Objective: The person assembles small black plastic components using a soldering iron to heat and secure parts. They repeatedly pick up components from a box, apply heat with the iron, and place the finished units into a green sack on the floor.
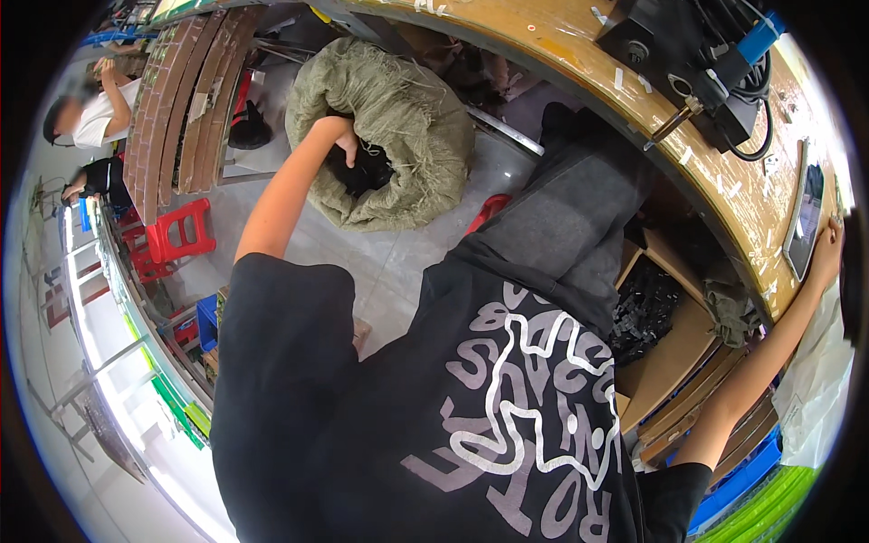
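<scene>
Sack (425, 109), round green woven fabric, may snag left hand (344, 141) on frayed threads (412, 77). Can't tell grip, left or right hand (827, 251).

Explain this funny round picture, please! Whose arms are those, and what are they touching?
Those arms belong to one person. A wide camera worn on the head looks down, so straight edges look bent. The left hand dips into a greenish sack with dark stuff inside; I can't see whether it holds anything. The right hand is by the edge of a wooden table, near a dark flat device. A black machine sits there too.
</scene>
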Demonstrator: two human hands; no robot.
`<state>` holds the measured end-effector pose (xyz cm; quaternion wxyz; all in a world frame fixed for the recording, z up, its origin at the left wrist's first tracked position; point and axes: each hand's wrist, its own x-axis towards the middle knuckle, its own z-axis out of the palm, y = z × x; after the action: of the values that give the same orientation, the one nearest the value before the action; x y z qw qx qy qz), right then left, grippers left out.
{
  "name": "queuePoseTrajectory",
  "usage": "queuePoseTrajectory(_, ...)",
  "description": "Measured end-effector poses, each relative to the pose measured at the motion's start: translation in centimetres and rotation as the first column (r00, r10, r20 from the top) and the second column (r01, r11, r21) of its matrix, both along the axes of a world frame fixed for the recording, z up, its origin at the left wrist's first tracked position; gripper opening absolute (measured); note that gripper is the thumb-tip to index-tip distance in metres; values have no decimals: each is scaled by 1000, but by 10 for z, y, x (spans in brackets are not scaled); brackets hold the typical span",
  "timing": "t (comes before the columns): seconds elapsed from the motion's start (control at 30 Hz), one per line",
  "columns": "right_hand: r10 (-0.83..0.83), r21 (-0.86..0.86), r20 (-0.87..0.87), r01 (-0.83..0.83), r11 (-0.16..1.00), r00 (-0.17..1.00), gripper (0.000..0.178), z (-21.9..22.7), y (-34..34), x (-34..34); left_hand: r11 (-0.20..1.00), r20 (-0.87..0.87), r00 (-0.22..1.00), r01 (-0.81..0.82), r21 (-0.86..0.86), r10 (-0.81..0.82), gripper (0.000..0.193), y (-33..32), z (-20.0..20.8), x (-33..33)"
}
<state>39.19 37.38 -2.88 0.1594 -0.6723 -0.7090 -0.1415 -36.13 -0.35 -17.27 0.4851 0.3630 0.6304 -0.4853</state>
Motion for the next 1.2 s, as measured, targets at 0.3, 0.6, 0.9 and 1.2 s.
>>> queuePoseTrajectory(0.3,33,7,13,-33,999,999,31,-3,8,13,941,34,993,-120,317,115,75,-8,24,-15)
queuePoseTrajectory(0.6,-30,-34,20,30,999,999,31,-2,9,12,643,118,941,-305,702,317,95,-16,98,-60)
queuePoseTrajectory(0.9,12,-26,19,-11,1000,1000,31,-8,19,20,684,362,709,-696,219,605,86,-38,129,-38)
queuePoseTrajectory(1.2,145,123,104,-157,980,984,26,-2,10,13,287,739,532,-846,449,414,70,-58,179,19)
